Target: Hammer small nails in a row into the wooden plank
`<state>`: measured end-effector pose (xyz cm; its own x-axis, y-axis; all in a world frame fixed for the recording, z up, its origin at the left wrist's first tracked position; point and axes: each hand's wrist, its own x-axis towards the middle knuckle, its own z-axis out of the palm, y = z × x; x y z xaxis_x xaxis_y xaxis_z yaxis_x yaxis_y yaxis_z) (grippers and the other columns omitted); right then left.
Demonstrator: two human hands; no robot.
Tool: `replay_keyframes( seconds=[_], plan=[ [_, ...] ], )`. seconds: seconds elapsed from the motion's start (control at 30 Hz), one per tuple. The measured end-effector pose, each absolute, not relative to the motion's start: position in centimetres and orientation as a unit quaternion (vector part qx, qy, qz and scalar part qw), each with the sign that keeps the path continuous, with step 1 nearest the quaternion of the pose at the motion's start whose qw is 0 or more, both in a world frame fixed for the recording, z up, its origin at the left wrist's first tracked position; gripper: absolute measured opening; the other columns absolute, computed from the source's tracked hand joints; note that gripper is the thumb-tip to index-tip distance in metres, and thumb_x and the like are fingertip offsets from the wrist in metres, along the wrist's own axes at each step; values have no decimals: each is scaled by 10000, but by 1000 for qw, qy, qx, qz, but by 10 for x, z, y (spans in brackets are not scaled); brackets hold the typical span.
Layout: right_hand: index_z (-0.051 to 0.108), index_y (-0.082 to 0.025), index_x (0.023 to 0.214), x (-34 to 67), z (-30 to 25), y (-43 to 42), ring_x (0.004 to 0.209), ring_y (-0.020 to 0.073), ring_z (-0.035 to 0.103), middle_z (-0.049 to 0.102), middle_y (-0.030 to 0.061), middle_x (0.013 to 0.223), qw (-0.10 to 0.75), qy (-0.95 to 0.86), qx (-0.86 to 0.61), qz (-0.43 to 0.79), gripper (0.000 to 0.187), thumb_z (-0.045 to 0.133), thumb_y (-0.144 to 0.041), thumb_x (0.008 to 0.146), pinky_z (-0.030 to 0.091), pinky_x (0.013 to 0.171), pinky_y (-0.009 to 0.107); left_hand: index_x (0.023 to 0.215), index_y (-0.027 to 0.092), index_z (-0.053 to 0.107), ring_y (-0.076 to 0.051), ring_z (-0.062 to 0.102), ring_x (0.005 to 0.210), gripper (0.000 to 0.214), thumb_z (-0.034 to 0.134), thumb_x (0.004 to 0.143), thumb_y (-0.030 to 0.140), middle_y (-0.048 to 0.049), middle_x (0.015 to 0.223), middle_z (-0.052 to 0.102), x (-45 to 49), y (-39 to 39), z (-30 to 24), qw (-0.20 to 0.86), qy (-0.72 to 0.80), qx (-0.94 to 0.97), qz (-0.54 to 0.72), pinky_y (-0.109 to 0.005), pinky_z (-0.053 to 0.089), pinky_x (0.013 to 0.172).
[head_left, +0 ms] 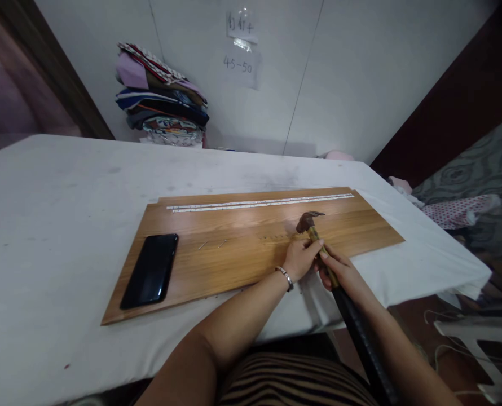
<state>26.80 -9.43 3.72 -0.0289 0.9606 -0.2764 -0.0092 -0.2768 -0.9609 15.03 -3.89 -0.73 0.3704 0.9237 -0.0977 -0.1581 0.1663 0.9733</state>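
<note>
My right hand (338, 269) is closed round the handle of a claw hammer (332, 276), on the yellowish stretch above its black grip. The rusty hammer head (305, 222) is over the right part of a wooden board (234, 259). My left hand (300, 258), with a bracelet at the wrist, is closed at the handle just below the head, its thumb across it; whether its hidden fingers hold anything else I cannot tell. Left of it, a short row of small nails (274, 237) stands in the board. Two loose nails (203, 245) lie farther left.
On the board's left end lies a black phone (150, 272). Two white measuring strips (259, 203) run along its far edge. A white cloth covers the table (56, 225). Folded fabrics (162, 101) are stacked at the wall, and a white plastic stool (479, 332) stands lower right.
</note>
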Motion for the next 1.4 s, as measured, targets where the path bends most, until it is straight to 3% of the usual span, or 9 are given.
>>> replay_keyframes(
  seconds=[1.07,1.4],
  plan=[
    [621,-229,1263,269,37,-95,378,71,464,647,-23,725,419,-440,-549,574,527,705,-532,839,352,348,206,652,170,601,-100,500,431,478,564,879,589,7,507,557,151,-38,-9,655,382,503,415,-226,376,474],
    [609,-233,1294,269,33,-93,356,75,449,645,-28,697,423,-434,-556,570,595,716,-550,802,329,326,205,646,174,596,-99,498,436,484,577,869,603,9,506,552,150,-39,-7,657,388,500,411,-228,365,467]
  ],
)
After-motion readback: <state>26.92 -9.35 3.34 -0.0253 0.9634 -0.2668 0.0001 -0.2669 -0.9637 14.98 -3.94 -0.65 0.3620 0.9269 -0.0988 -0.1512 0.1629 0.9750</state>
